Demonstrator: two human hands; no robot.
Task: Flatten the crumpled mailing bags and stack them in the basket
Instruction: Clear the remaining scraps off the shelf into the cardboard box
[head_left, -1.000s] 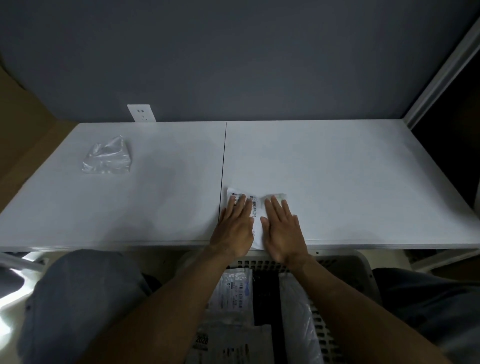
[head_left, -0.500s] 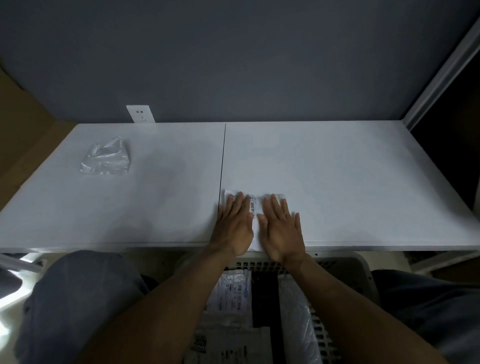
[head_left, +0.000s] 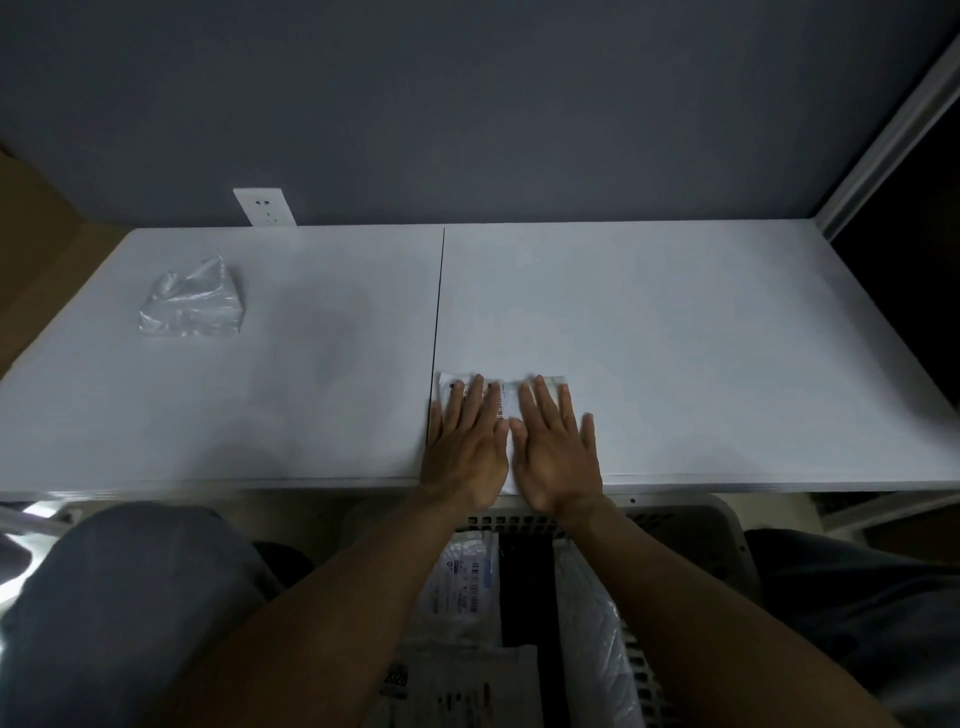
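Observation:
A white mailing bag with a printed label lies flat near the front edge of the white table. My left hand and my right hand press down on it side by side, fingers straight and spread. Most of the bag is hidden under my palms. A crumpled clear plastic bag sits at the far left of the table. Below the table's front edge stands a pale slatted basket with several flattened mailing bags stacked inside.
A white wall socket sits on the grey wall behind the table. A seam splits the tabletop in two. My knees flank the basket. A white frame and a dark opening stand at the right.
Both hands have slid a little toward me over the bag while still pressing it flat. The crumpled bag at the left has not moved.

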